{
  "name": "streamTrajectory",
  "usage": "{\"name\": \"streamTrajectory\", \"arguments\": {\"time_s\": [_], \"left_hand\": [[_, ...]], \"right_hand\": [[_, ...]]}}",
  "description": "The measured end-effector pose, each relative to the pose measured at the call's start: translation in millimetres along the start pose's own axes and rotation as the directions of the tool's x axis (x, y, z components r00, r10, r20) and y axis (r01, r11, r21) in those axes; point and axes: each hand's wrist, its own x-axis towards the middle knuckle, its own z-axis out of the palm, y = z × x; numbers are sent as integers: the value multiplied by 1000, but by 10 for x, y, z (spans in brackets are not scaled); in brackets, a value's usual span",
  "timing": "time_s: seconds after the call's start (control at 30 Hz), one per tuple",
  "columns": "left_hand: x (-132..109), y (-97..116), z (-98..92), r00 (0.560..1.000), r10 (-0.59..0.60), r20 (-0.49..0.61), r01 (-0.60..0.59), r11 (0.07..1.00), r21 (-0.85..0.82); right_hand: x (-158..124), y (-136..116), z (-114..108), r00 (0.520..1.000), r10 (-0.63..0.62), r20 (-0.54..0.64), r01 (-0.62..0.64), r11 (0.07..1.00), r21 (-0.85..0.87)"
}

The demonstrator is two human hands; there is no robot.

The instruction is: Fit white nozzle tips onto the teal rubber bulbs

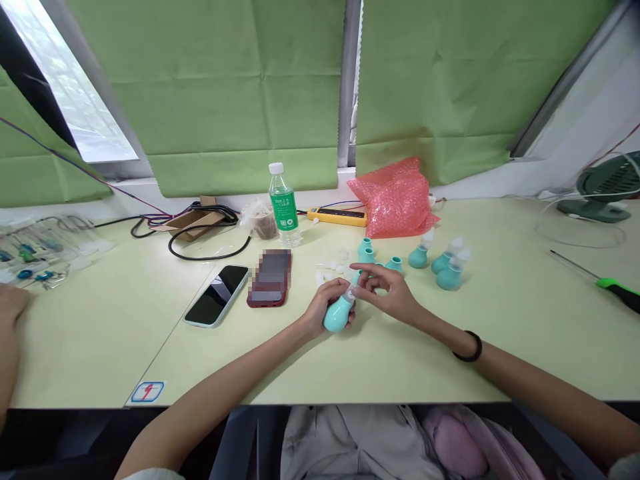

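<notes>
My left hand (325,303) is wrapped round a shiny teal rubber squeeze bulb (338,316), tilted with its neck up and to the right. A translucent nozzle (351,291) sits at the bulb's neck. My right hand (387,291) is at that nozzle, thumb and index finger closed about it; the exact contact is partly hidden. Just beyond my hands stand several teal bulbs without nozzles, one of them an open-necked bulb (394,264). To their right are 3 bulbs with clear nozzles, including a nozzled bulb (450,275). Small white plastic pieces (327,275) lie behind my left hand.
Left of my hands lie a phone (217,297) and a red-cased phone (270,279). Behind stand a water bottle (285,210), a yellow power strip (336,216) and a pink bubble-wrap bag (395,200). A screwdriver (600,281) lies right; another person's hand (13,301) rests far left.
</notes>
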Motion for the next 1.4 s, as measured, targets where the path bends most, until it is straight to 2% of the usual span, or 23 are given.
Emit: {"name": "streamTrajectory", "arguments": {"time_s": [0.17,0.23,0.3,0.4,0.47,0.53,0.63,0.77,0.93,1.13,1.23,1.4], "left_hand": [[7,-37,33,999,51,-2,-51,997,50],[27,-65,41,997,75,-36,-71,993,99],[39,-87,53,985,141,-102,-121,976,182],[22,-88,67,914,350,-204,-261,894,365],[-7,-71,68,859,459,-229,-315,824,471],[-39,-50,67,824,519,-228,-330,766,551],[-75,-26,73,798,578,-171,-352,678,646],[-93,-11,90,795,599,-96,-393,629,671],[-91,15,107,785,611,-103,-405,633,660],[-70,82,121,847,514,-132,-357,736,575],[-63,89,102,858,500,-118,-342,727,595],[-63,80,81,868,480,-125,-325,741,587]], "right_hand": [[-128,-31,126,988,85,131,-115,965,236],[-147,-11,171,988,104,110,-133,945,299],[-156,17,196,994,105,35,-111,943,313],[-151,42,198,996,79,-40,-61,940,336],[-141,34,184,994,85,-64,-54,921,386],[-134,12,164,991,115,-66,-75,896,438],[-134,-20,141,990,132,-48,-96,883,459],[-137,-16,132,992,108,-59,-74,904,421],[-132,19,133,992,82,-93,-45,939,341],[-161,56,103,989,-7,-150,26,991,128],[-165,66,85,987,-49,-152,51,999,6],[-159,55,90,987,-88,-132,77,994,-81]]}}
